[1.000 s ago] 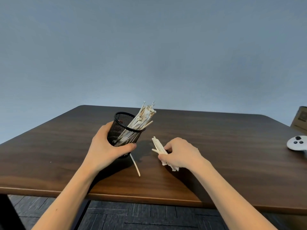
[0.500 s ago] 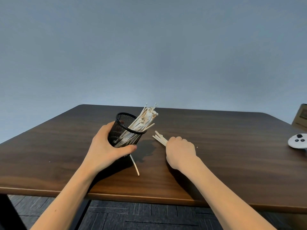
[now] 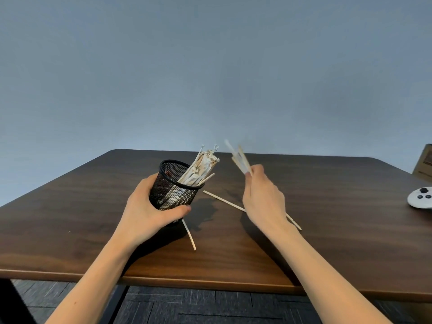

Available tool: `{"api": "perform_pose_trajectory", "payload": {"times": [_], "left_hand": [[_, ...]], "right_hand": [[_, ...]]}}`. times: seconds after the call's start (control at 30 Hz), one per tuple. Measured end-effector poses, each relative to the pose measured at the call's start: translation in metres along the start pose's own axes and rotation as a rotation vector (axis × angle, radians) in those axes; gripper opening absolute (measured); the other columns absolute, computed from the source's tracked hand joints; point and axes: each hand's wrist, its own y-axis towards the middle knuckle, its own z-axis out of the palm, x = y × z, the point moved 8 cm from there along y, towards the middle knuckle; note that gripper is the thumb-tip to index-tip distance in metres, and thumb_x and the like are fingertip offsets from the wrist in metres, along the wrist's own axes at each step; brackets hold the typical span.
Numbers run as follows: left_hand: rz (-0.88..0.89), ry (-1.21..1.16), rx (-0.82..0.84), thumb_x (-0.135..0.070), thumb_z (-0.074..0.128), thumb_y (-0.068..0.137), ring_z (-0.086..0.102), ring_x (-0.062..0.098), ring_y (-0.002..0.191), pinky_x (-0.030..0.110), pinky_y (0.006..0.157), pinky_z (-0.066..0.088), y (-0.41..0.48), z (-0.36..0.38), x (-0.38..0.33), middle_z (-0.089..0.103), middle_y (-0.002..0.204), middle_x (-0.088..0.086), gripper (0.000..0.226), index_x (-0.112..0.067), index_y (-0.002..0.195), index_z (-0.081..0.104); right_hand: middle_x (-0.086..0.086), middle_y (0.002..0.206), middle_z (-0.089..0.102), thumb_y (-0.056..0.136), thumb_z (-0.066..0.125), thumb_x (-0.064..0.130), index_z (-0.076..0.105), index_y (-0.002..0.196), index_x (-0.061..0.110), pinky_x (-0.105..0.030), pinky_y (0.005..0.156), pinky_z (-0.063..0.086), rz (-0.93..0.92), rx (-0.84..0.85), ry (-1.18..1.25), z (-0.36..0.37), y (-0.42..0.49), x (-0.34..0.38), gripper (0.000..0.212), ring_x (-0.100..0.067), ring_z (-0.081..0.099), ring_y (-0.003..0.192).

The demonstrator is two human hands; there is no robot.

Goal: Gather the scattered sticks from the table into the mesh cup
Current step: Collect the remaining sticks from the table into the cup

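Note:
My left hand (image 3: 146, 212) grips the black mesh cup (image 3: 171, 190), tilted toward the right on the dark wooden table (image 3: 70, 206). Several pale sticks (image 3: 201, 167) poke out of the cup's mouth. To the right of the cup, my right hand (image 3: 263, 197) is raised off the table and holds a small bunch of sticks (image 3: 238, 157), blurred, pointing up and left. One loose stick (image 3: 224, 202) lies on the table under that hand, its middle hidden. Another loose stick (image 3: 189, 236) lies below the cup, near my left thumb.
A white game controller (image 3: 420, 197) sits at the table's right edge. A cardboard box (image 3: 424, 163) shows behind it at the frame's border. The table's front edge runs just below my forearms, with dark carpet underneath.
My right hand has lifted off the table with its bunch of sticks, rising to the level of the cup's mouth. A stick now lies uncovered where the hand was. The cup stays held.

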Motion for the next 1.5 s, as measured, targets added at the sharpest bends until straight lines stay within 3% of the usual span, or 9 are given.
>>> {"api": "perform_pose_trajectory", "payload": {"times": [0.13, 0.3, 0.47, 0.67, 0.87, 0.97, 1.1, 1.3, 1.5], "left_hand": [[0.004, -0.003, 0.004, -0.053, 0.091, 0.050, 0.073, 0.014, 0.115, 0.042, 0.103, 0.058, 0.001, 0.000, -0.001, 0.077, 0.124, -0.005, 0.089, -0.030, 0.132, 0.069], [0.000, 0.005, 0.006, -0.053, 0.091, 0.050, 0.073, 0.013, 0.115, 0.040, 0.102, 0.058, 0.000, 0.000, -0.001, 0.077, 0.125, -0.006, 0.089, -0.030, 0.133, 0.069], [-0.009, 0.007, 0.013, -0.053, 0.092, 0.049, 0.074, 0.012, 0.114, 0.036, 0.099, 0.057, 0.000, 0.001, 0.000, 0.077, 0.124, -0.006, 0.090, -0.029, 0.133, 0.069], [-0.006, 0.008, 0.015, -0.055, 0.090, 0.046, 0.073, 0.008, 0.113, 0.028, 0.093, 0.053, -0.001, 0.002, -0.002, 0.076, 0.125, -0.007, 0.096, -0.029, 0.135, 0.068], [-0.003, 0.029, 0.022, -0.054, 0.091, 0.047, 0.073, 0.013, 0.115, 0.039, 0.101, 0.057, -0.001, 0.003, -0.001, 0.076, 0.126, -0.005, 0.094, -0.028, 0.134, 0.068], [0.007, 0.032, 0.024, -0.053, 0.091, 0.047, 0.072, 0.014, 0.116, 0.038, 0.100, 0.057, -0.001, 0.003, -0.002, 0.075, 0.126, -0.005, 0.092, -0.028, 0.133, 0.068], [0.040, 0.046, 0.044, -0.051, 0.088, 0.046, 0.069, 0.011, 0.119, 0.033, 0.099, 0.053, -0.004, 0.005, -0.007, 0.071, 0.130, -0.008, 0.088, -0.037, 0.130, 0.066], [0.088, 0.065, 0.047, -0.052, 0.085, 0.045, 0.064, -0.009, 0.115, 0.015, 0.091, 0.047, -0.006, 0.005, -0.019, 0.067, 0.125, -0.018, 0.076, -0.066, 0.112, 0.052], [0.084, 0.111, 0.070, -0.055, 0.085, 0.043, 0.055, -0.020, 0.117, 0.007, 0.089, 0.042, -0.005, 0.008, -0.015, 0.064, 0.126, -0.018, 0.091, -0.047, 0.130, 0.058]], "right_hand": [[0.006, 0.061, 0.046, 0.103, 0.043, 0.037, 0.046, 0.094, 0.016, -0.028, 0.049, 0.035, 0.086, -0.189, 0.488, -0.032, 0.020, -0.009, 0.022, -0.004, 0.045, 0.048], [0.001, 0.061, 0.043, 0.100, 0.047, 0.043, 0.044, 0.082, 0.034, -0.032, 0.049, 0.041, 0.215, -0.201, 0.803, -0.021, 0.016, -0.037, 0.020, -0.017, 0.043, 0.047], [-0.002, 0.059, 0.049, 0.103, 0.046, 0.026, 0.049, 0.105, 0.019, -0.047, 0.054, 0.058, 0.300, -0.029, 0.779, 0.008, -0.004, -0.048, 0.008, -0.011, 0.051, 0.037], [-0.001, 0.078, 0.059, 0.101, 0.051, 0.028, 0.049, 0.107, 0.024, -0.028, 0.043, 0.051, 0.207, -0.058, 0.731, -0.002, -0.007, -0.033, 0.007, -0.015, 0.052, 0.040], [0.003, 0.054, 0.035, 0.098, 0.054, 0.039, 0.056, 0.081, 0.016, -0.028, 0.042, 0.029, 0.473, 0.010, 0.978, 0.013, -0.007, -0.045, 0.029, -0.011, 0.031, 0.041], [-0.002, 0.053, 0.050, 0.099, 0.047, 0.035, 0.059, 0.069, 0.011, -0.035, 0.055, 0.046, 0.530, 0.023, 0.987, 0.001, 0.000, -0.045, 0.040, -0.016, 0.050, 0.047], [0.001, 0.058, 0.055, 0.098, 0.036, 0.042, 0.063, 0.070, 0.013, -0.029, 0.054, 0.034, 0.544, 0.021, 0.793, -0.022, 0.014, -0.042, 0.049, -0.016, 0.049, 0.054], [0.004, 0.047, 0.030, 0.097, 0.043, 0.031, 0.059, 0.067, 0.016, -0.021, 0.038, 0.021, 0.505, -0.101, 1.089, -0.046, 0.041, -0.014, 0.037, -0.011, 0.026, 0.037], [0.007, 0.049, 0.055, 0.099, 0.049, 0.039, 0.069, 0.068, 0.020, -0.019, 0.046, 0.039, 0.198, 0.071, 0.971, -0.039, 0.043, 0.057, 0.042, -0.004, 0.049, 0.043]]}}
